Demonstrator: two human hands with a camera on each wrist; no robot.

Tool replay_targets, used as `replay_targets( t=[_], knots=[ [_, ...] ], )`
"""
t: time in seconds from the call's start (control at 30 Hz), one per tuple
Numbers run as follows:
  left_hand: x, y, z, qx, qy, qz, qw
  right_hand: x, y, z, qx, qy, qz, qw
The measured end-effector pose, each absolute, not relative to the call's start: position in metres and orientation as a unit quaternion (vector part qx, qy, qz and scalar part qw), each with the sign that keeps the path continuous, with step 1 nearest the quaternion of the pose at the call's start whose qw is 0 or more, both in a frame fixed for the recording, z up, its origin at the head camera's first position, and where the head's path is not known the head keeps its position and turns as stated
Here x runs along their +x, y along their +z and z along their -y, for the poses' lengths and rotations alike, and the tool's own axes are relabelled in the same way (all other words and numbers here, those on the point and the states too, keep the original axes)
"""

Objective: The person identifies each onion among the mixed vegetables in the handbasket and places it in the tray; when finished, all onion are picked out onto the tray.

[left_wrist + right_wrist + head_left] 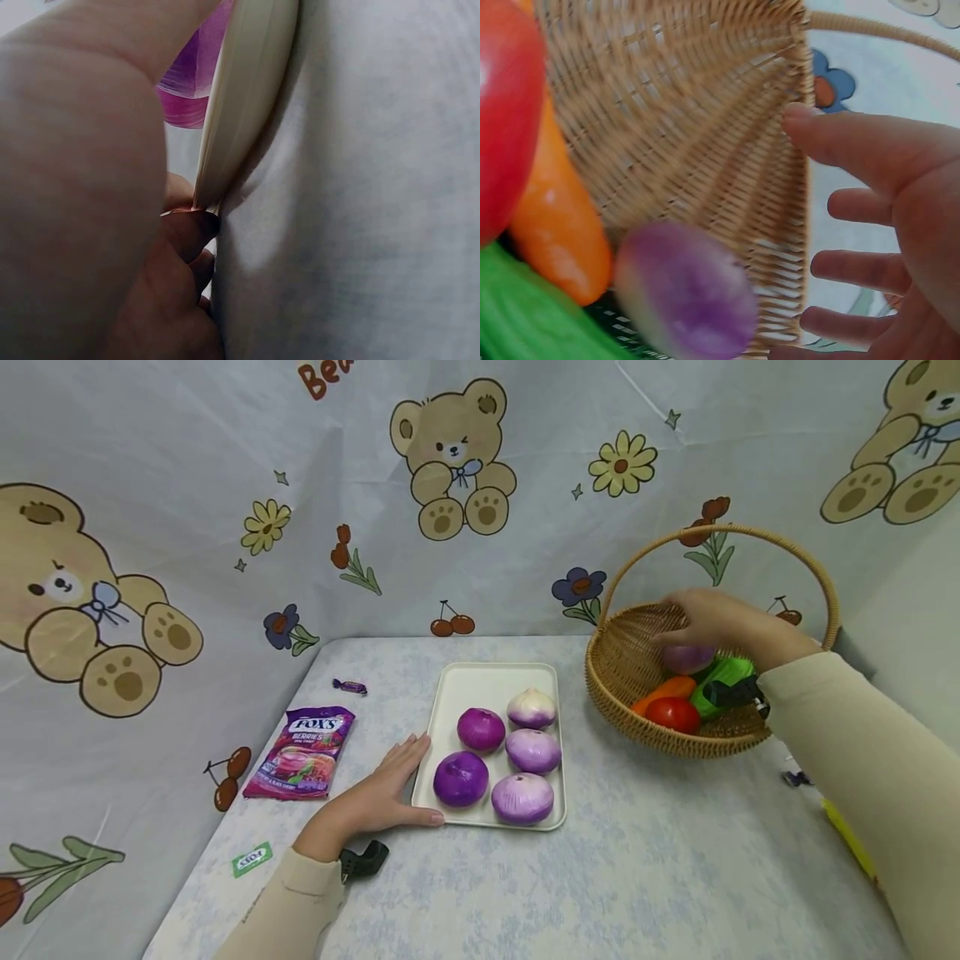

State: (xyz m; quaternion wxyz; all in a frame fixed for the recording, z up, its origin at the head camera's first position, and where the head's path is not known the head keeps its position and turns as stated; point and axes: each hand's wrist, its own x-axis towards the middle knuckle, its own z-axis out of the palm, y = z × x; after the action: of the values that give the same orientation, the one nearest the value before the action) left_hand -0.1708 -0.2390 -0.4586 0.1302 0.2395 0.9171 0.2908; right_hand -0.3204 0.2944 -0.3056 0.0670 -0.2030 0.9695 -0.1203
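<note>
A cream rectangular tray (498, 681) holds several onions, two deep purple ones (461, 779) on the left and paler purple-white ones (522, 798) on the right. My left hand (382, 789) rests at the tray's near left corner, fingers extended along its left side and thumb along the near edge. In the left wrist view its fingers meet the tray rim (251, 97). Over the wicker basket (622, 647) is my right hand (708, 622), holding nothing. The right wrist view shows its spread fingers by the basket rim, with a purple-white onion (686, 292) lying inside.
Also in the basket are a tomato (673, 715), a carrot (663, 692) and a green cucumber-like vegetable (723, 681). A tall handle (813, 560) arches over it. A Fox's candy bag (303, 752), a purple wrapped candy (350, 687) and a green one (252, 859) lie left.
</note>
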Motion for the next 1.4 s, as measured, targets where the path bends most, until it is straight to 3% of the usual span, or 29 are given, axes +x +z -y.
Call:
replay_targets(
  t=[0.33,0.67,0.93,1.4],
  knots=[
    [-0.169,-0.457,0.237,0.234,0.287,-0.919,0.135,-0.323,-0.338,-0.309,-0.203,-0.084,-0.973,0.070],
    [-0.170,-0.456,0.236,0.236,0.287,-0.919,0.132,-0.323,-0.348,-0.309,-0.217,-0.095,-0.969,0.063],
    [-0.169,-0.456,0.237,0.239,0.290,-0.918,0.129,-0.316,-0.330,-0.300,-0.218,-0.129,-0.967,0.038],
    [-0.169,-0.455,0.236,0.247,0.297,-0.914,0.124,-0.271,-0.287,-0.247,-0.281,-0.165,-0.945,-0.017]
  ],
)
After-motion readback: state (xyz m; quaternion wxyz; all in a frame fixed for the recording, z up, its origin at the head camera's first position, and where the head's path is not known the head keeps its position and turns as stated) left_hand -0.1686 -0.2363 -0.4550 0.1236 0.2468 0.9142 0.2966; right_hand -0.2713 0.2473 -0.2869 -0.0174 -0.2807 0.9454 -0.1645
